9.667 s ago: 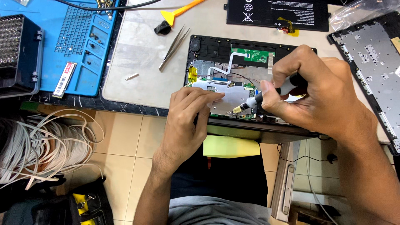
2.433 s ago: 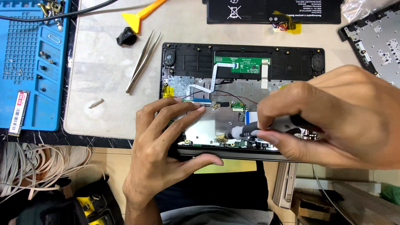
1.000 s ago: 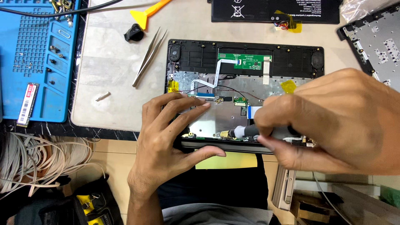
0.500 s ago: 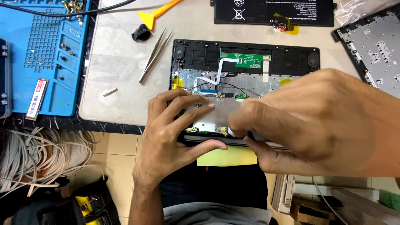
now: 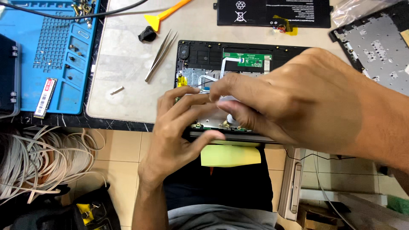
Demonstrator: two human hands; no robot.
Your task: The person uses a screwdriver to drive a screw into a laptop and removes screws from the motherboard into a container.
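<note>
An opened black laptop base lies at the table's front edge, with a green circuit board and white ribbon cables inside. My left hand grips its front edge, thumb underneath and fingers spread over the inner metal plate. My right hand is close to the camera and covers the middle and right of the base. Its fingers are pinched on a small screwdriver, of which only a pale rounded bit shows.
Tweezers, a black knob and an orange pry tool lie left of the laptop. Further left is a blue parts mat with a memory stick. A flat battery sits behind, a grey cover right, coiled white cable below left.
My right hand has moved left and up over the laptop's middle, hiding the screwdriver almost fully. My left hand keeps its grip on the front edge. The view has drifted slightly.
</note>
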